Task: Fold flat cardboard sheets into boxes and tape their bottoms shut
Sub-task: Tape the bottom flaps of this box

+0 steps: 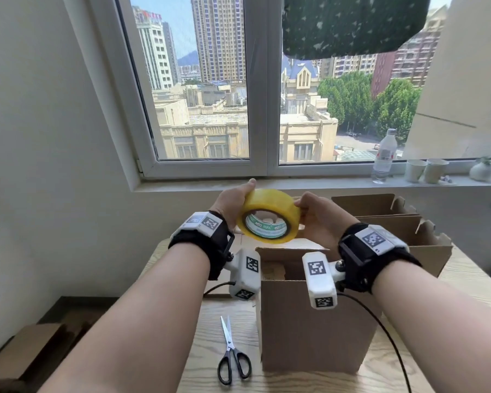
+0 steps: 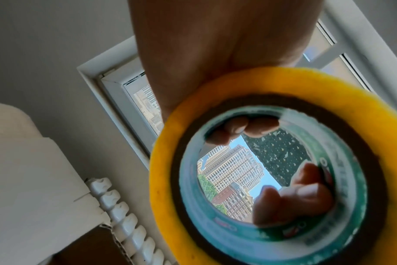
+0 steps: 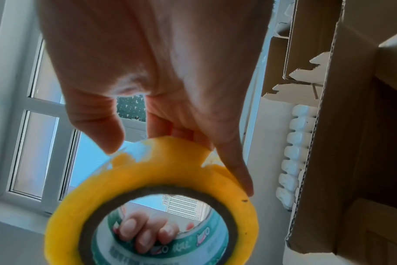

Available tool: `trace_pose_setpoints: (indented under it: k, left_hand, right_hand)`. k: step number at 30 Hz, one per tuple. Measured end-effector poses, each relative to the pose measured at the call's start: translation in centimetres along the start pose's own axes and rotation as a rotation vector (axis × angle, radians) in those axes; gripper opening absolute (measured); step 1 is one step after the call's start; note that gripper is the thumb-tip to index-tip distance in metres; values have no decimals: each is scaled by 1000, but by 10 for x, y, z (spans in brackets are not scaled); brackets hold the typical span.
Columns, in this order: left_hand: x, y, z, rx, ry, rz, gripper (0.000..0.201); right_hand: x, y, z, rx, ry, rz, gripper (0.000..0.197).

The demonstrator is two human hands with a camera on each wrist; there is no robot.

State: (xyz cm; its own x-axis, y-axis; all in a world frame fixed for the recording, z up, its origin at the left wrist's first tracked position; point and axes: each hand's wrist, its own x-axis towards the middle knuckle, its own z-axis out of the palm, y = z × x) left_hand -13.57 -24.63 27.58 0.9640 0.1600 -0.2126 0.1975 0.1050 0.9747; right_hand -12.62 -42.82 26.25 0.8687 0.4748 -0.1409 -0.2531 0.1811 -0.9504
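A yellow roll of packing tape (image 1: pixel 268 215) with a green printed core is held up above an open cardboard box (image 1: pixel 315 327) standing on the wooden table (image 1: pixel 465 282). My left hand (image 1: pixel 237 201) grips the roll from the left, thumb over the top and fingers curled behind it. In the left wrist view fingertips (image 2: pixel 233 129) show inside the core of the tape roll (image 2: pixel 272 84). My right hand (image 1: pixel 309 209) holds the right side. In the right wrist view its thumb (image 3: pixel 100 130) and fingers pinch the outer face of the tape roll (image 3: pixel 161 175).
Scissors (image 1: pixel 233 355) with black handles lie shut on the table left of the box. More open cardboard boxes (image 1: pixel 394 222) stand behind on the right. On the window sill are a water bottle (image 1: pixel 383 157) and two paper cups (image 1: pixel 414 170). Flat cardboard (image 1: pixel 26 344) lies low left.
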Motion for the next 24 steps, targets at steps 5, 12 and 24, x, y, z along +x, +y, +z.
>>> trace_pose_setpoints:
  k: [5,12,24]
  left_hand:
    - [3,0,9,192,34,91,41]
    - [0,-1,22,403,-17,242,38]
    - [5,-8,13,216,-12,173,45]
  right_hand:
    - [-1,-7,5,-194,75,5,16]
    - [1,-15,8,-399,170,25,16]
    - [-8,-13,-4,-59,112,38,72]
